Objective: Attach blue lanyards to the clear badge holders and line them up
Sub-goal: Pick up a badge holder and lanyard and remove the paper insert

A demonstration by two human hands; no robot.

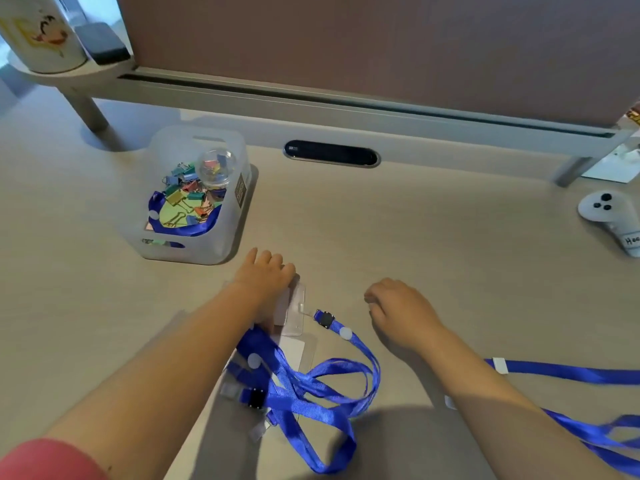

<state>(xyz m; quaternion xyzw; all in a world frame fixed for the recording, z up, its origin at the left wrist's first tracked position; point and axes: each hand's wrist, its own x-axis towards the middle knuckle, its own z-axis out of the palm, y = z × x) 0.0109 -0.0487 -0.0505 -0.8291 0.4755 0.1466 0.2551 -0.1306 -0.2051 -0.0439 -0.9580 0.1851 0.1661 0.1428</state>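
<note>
Blue lanyard [346, 370] clipped to clear badge holder [294, 308], controller label [632, 241] "Hoo" partly legible

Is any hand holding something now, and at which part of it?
The left hand presses flat on a clear badge holder, covering its left part; no closed grip shows. The right hand is loosely curled, apparently holding nothing.

Your left hand [265, 277] rests on a badge holder [294, 308] in the middle of the desk [433, 237]. Its lanyard [325, 379] lies in front, toward you. Your right hand [398, 306] is near, to the right. The bin [239, 216] of clips [183, 199] sits behind, to the left. Another lanyard [571, 372] lies far right.
</note>
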